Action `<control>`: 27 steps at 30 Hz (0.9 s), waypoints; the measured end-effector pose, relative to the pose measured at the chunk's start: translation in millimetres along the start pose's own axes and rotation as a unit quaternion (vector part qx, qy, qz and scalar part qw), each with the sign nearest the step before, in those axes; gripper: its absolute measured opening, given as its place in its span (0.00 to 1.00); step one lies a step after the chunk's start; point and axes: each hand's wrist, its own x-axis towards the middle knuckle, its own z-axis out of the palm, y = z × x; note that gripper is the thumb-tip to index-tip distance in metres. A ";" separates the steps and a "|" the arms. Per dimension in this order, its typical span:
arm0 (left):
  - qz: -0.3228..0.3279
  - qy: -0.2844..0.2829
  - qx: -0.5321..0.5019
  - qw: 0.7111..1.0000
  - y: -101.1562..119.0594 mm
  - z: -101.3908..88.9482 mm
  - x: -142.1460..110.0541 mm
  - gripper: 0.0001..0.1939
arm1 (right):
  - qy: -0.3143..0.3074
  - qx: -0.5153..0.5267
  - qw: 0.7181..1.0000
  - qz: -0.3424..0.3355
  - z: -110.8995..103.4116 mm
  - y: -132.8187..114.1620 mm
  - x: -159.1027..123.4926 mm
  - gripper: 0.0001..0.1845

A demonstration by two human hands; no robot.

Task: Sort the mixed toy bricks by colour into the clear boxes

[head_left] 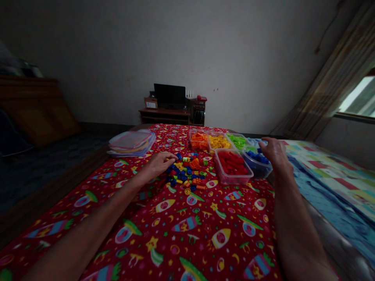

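A loose pile of small coloured bricks (187,171) lies on a red cloth printed with rockets (187,230). My left hand (159,162) rests at the pile's left edge, fingers curled down onto the bricks; whether it grips one is hidden. My right hand (274,153) hovers over a clear tub of blue bricks (258,164), fingers bent together above it. Beside that tub stands a tub of red bricks (233,166). Behind them sit tubs of orange (199,141), yellow (219,142) and green bricks (238,141).
A stack of clear lids (131,142) lies at the cloth's far left. A patchwork blanket (331,171) covers the right side. Against the back wall stands a low wooden table with a dark screen (170,97). A curtained window (357,97) is at right.
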 end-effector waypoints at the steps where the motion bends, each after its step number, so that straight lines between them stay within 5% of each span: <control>1: -0.001 -0.012 0.007 1.000 -2.7 -1.0 0.4 0.16 | -0.006 -0.011 1.000 0.004 -0.8 1.3 -0.3 0.19; 4: -0.001 -0.045 0.031 0.999 -12.4 -1.5 0.9 0.16 | 0.006 -0.004 1.000 -0.001 -3.8 -14.1 -0.3 0.19; 8: -0.014 -0.081 0.063 0.995 -21.5 2.6 -0.3 0.15 | 0.004 0.042 0.996 -0.083 -3.0 -70.8 -10.4 0.17; 15: 0.030 -0.097 0.076 0.992 -11.2 8.4 -3.5 0.14 | -0.225 0.064 0.914 -0.332 29.3 -167.2 -79.6 0.16; 21: 0.026 -0.121 0.099 0.987 -2.5 19.3 -8.1 0.14 | -0.263 0.062 0.890 -0.367 68.1 -174.2 -110.3 0.12; 27: -0.015 -0.094 0.088 0.992 5.8 20.9 -8.2 0.17 | -0.241 0.146 0.880 -0.382 79.2 -169.3 -111.8 0.08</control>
